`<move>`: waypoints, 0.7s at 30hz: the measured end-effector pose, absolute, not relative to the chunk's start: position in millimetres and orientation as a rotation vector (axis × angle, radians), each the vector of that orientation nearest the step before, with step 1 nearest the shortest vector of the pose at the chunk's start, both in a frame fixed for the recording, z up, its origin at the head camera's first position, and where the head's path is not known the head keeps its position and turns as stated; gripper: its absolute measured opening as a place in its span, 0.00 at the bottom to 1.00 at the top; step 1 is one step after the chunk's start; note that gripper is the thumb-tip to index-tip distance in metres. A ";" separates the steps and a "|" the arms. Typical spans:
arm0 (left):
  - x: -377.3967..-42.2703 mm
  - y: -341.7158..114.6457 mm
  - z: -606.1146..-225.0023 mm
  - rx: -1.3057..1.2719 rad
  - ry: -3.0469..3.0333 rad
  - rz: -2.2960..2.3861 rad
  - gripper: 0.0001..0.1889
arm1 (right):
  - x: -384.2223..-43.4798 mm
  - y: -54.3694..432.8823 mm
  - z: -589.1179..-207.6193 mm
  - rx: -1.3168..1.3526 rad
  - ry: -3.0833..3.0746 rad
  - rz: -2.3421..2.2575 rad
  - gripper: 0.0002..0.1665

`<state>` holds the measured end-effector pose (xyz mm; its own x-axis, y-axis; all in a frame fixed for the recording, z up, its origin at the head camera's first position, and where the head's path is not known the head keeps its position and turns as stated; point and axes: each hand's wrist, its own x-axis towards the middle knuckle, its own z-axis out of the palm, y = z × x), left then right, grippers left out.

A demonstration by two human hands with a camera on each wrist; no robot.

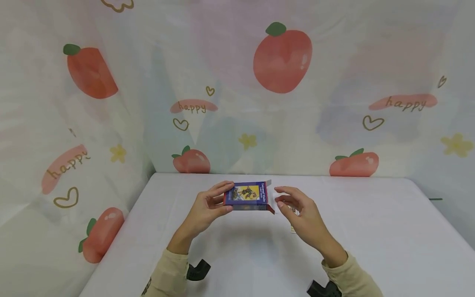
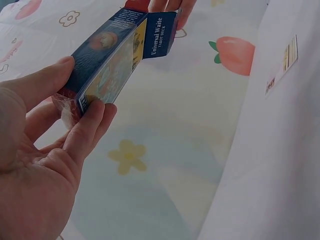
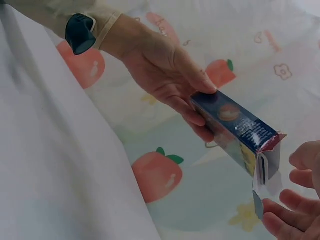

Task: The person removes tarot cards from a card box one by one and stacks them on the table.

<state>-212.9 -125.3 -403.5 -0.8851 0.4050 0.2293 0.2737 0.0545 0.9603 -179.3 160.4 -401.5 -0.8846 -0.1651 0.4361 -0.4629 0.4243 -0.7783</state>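
My left hand (image 1: 203, 211) holds a blue tarot deck box (image 1: 245, 196) above the table, thumb and fingers gripping its left end. The box's right end is open, and its printed lid flap (image 2: 159, 37) hangs out in the left wrist view. Cards inside cannot be made out clearly. Beside that end is my right hand (image 1: 302, 214), its fingers loosely bent and gripping nothing. In the right wrist view its fingertips (image 3: 272, 207) are very near the flap; contact is unclear. A single card (image 2: 282, 65) lies on the table, partly hidden by the right hand in the head view.
The table (image 1: 237, 260) has a white cover. Behind it and to the left hangs a pale curtain (image 1: 230, 53) printed with fruit, hearts and the word "happy". Black wrist mounts (image 1: 198, 270) sit on both sleeves.
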 end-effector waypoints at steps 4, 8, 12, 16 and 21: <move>-213.4 -125.8 -403.7 0.721 2.195 1.982 0.30 | -179.9 157.2 -403.5 0.580 -2.368 1.512 0.21; -213.6 -124.0 -403.6 0.733 2.189 1.985 0.31 | -180.6 155.7 -405.9 0.601 -2.376 1.543 0.22; -213.0 -122.9 -403.2 0.733 2.185 1.989 0.31 | -180.5 154.9 -408.0 0.616 -2.398 1.512 0.21; -213.1 -123.4 -402.5 0.742 2.185 1.992 0.31 | -181.6 153.3 -408.4 0.647 -2.419 1.471 0.21; -211.9 -123.2 -403.0 0.741 2.192 1.989 0.30 | -180.5 152.5 -409.7 0.653 -2.469 1.444 0.21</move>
<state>-211.9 -123.2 -403.0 -0.8781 0.4072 0.2511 0.2894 0.0343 0.9566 -180.5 152.5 -409.7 -0.8806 -0.2690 0.3902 -0.4719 0.4227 -0.7737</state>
